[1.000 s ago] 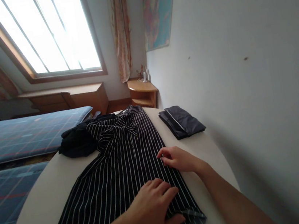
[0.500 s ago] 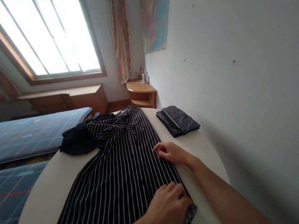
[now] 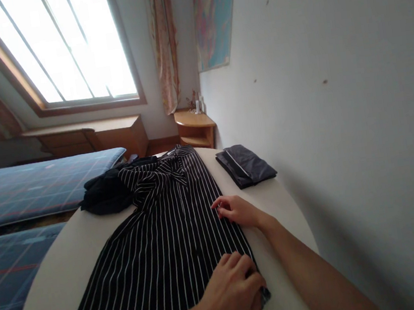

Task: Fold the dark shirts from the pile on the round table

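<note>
A black garment with thin white stripes lies spread lengthwise, its far left part bunched and twisted; I cannot tell its exact kind. My left hand is closed over the garment's near right corner, fingers curled down on the cloth, and a little greyish edge pokes out beside them. Farther up the same side, my right hand rests at the garment's right edge. Its index finger points out over the stripes, apart from the other loosely bent fingers, with no cloth visibly gripped.
Under the garment is a round white table. A folded dark grey cloth item lies at its far right, near the wall. Dark crumpled clothing sits far left. Beds with blue plaid covers stand left.
The lifted corner by my left hand has turned down, so less of its greyish underside shows. My left hand has barely shifted; the right hand stays in place.
</note>
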### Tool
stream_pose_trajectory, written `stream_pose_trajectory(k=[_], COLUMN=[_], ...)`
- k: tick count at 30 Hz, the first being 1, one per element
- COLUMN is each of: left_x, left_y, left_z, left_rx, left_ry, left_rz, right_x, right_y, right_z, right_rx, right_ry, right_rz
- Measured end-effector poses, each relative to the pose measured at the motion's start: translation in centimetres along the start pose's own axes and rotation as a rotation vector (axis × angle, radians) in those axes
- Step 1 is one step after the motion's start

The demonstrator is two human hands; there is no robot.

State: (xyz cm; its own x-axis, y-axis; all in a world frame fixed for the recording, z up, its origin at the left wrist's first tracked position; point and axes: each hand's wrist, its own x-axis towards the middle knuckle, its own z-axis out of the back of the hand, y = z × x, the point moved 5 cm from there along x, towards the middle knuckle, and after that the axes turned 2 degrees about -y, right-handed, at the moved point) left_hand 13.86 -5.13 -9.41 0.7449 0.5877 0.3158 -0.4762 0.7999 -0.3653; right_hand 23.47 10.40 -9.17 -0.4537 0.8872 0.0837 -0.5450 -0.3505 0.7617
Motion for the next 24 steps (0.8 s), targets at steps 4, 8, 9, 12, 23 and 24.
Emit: stream_pose_trajectory(k=[4,8,9,12,23,24], left_x=[0.0,-0.1,-0.1,-0.1,0.0,0.0], left_y=[-1.1,-1.4,-1.4,-1.7,-0.4,-0.4], left_z=[-0.5,-1.4,-1.6,-1.8,0.2,0.1], left_rx=[0.096,0.144,0.148,0.119,-0.062,-0.041], left_ry=[-0.047,-0.030,-0.021,-0.001,0.004,0.015], left_rz=[-0.243,-0.331,-0.333,-0.359,-0.138,-0.138], right_x=[-0.1,-0.1,-0.1,-0.1,0.0,0.0], right_y=[0.2,0.6,0.6,0.6,0.1,0.1], right_z=[0.0,0.1,0.1,0.2,0.3,0.3], right_rx=[-0.016,-0.032,-0.036,-0.045,-0.040,-0.042], right_ry=[0.003,0.001,-0.001,-0.005,-0.027,-0.029], right_rz=[-0.003,-0.013,-0.015,-0.009,-0.012,-0.010])
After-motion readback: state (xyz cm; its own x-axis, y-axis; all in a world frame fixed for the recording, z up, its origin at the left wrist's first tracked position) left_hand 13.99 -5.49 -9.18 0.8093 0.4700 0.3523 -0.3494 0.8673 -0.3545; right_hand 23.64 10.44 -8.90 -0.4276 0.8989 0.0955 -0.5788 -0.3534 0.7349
